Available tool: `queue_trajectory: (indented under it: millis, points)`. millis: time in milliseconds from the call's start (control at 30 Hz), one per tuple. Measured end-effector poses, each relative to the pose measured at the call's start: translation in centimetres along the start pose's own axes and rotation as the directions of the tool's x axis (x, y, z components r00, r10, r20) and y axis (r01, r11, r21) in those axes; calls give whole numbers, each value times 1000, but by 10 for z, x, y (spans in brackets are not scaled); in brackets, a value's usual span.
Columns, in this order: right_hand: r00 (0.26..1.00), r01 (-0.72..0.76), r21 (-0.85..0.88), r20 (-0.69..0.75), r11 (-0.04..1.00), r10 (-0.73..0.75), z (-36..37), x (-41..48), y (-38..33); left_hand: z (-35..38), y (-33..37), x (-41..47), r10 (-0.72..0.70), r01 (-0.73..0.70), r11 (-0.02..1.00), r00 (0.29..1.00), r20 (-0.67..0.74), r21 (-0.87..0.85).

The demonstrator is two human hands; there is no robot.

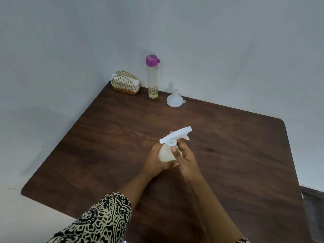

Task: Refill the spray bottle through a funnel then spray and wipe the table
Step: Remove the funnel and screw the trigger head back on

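We see a dark brown, wood-grain bench (pixel 105 137) with rounded corners, its far edges set against a pale wall (pixel 228 50). Three things stand on it, all near the far corner. A gold wire napkin holder (pixel 125 85) with white napkins (pixel 136 82) sits nearest the corner. Just to its right a tall clear bottle (pixel 152 79) stands upright, purple cap on, a little yellowish liquid at its bottom. Right of that, a white funnel (pixel 175 100) rests wide mouth down, spout up.

Matt dark wood table (pixel 228 155), white plastic spray bottle (pixel 168 153) — translucent funnel (pixel 174 100)
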State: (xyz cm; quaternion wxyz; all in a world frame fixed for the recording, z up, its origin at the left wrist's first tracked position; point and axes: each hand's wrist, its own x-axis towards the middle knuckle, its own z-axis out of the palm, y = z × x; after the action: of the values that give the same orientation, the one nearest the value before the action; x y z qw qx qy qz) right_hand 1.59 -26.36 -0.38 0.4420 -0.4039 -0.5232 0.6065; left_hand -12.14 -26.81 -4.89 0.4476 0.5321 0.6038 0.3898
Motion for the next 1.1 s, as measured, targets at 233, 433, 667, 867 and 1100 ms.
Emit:
queue_trajectory:
  millis: [233,433,667,867,1100]
  points:
    - [926,39,-35,-375,999,-49,27,-1,9,0,0,0,35,-35,999,999,-7,22]
    - [900,10,-116,-432,993,-60,36,0,4,-1,3,0,57,-57,998,998,8,23]
    - [995,81,-152,-40,985,-88,15,1,-6,-1,5,-1,65,-65,998,998,19,18]
    - [996,85,-182,53,980,-76,5,5,-4,-10,2,3,52,-62,996,991,126,71]
    - [947,36,-316,-291,948,-133,21,3,6,-5,-5,2,74,-79,995,995,66,65]
